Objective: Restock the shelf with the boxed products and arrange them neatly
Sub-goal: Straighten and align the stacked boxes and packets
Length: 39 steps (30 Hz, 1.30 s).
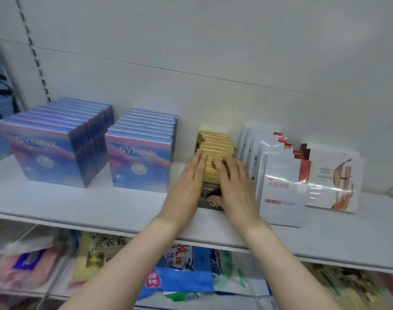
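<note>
Left hand and right hand: both bare; fingers long and slim; nail detail lost in blur; left forearm and right forearm bare from wrist to lower frame edge; slender, smooth outline; wrists narrow.

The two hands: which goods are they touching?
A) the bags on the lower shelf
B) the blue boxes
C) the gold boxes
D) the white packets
C: the left hand and the right hand both rest on the row of gold boxes, which stands between the blue boxes and the white packets.
</note>
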{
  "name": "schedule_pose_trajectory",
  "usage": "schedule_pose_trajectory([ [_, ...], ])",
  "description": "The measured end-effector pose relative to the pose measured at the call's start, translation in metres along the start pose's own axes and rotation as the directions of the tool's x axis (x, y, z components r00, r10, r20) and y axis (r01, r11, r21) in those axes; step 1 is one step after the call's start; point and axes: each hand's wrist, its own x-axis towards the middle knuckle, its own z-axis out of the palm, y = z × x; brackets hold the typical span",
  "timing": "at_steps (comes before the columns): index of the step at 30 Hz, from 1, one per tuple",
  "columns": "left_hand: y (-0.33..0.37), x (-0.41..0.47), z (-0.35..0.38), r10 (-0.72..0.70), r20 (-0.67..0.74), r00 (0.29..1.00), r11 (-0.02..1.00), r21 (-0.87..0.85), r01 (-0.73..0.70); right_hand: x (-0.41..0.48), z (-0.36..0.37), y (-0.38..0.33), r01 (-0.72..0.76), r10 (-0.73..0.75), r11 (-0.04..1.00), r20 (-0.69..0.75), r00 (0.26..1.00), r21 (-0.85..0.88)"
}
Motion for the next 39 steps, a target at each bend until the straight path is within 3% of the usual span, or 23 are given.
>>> schedule_pose_trajectory([
  [4, 0.001, 0.011, 0.001, -0.028, 0.004, 1.0, 1.0, 0.013, 0.028, -0.003, 0.002, 0.007, 0.077, -0.077, 0.997, -0.03, 0.997, 0.016],
  [6, 0.002, 0.017, -0.002, -0.063, 0.025, 0.998, 0.998, -0.001, 0.063, 0.003, -0.011, 0.014, 0.081, -0.085, 0.993, 0.032, 0.996, 0.089],
  [10, 0.003, 0.032, -0.008, -0.146, 0.143, 0.979, 0.987, -0.039, 0.153, 0.04, -0.031, 0.038, -0.156, 0.109, 0.867, 0.125, 0.986, 0.472],
  [14, 0.003, 0.044, -0.012, -0.205, 0.219, 0.954, 0.97, -0.085, 0.228, 0.084, -0.015, 0.041, -0.349, 0.198, 0.835, 0.358, 0.912, 0.426],
  [16, 0.002, 0.047, -0.013, -0.207, 0.233, 0.95, 0.969, -0.083, 0.232, 0.096, -0.006, 0.038, -0.372, 0.192, 0.842, 0.426, 0.884, 0.39],
  [25, -0.001, 0.046, -0.015, -0.194, 0.243, 0.95, 0.976, -0.049, 0.212, 0.108, -0.006, 0.038, -0.325, 0.184, 0.852, 0.347, 0.92, 0.41],
  [33, -0.004, 0.046, -0.013, -0.189, 0.235, 0.953, 0.977, -0.05, 0.206, 0.126, 0.003, 0.043, -0.312, 0.125, 0.86, 0.427, 0.896, 0.404],
  [39, -0.003, 0.044, -0.017, -0.185, 0.254, 0.949, 0.977, -0.053, 0.205, 0.112, -0.01, 0.041, -0.341, 0.134, 0.794, 0.402, 0.906, 0.503],
])
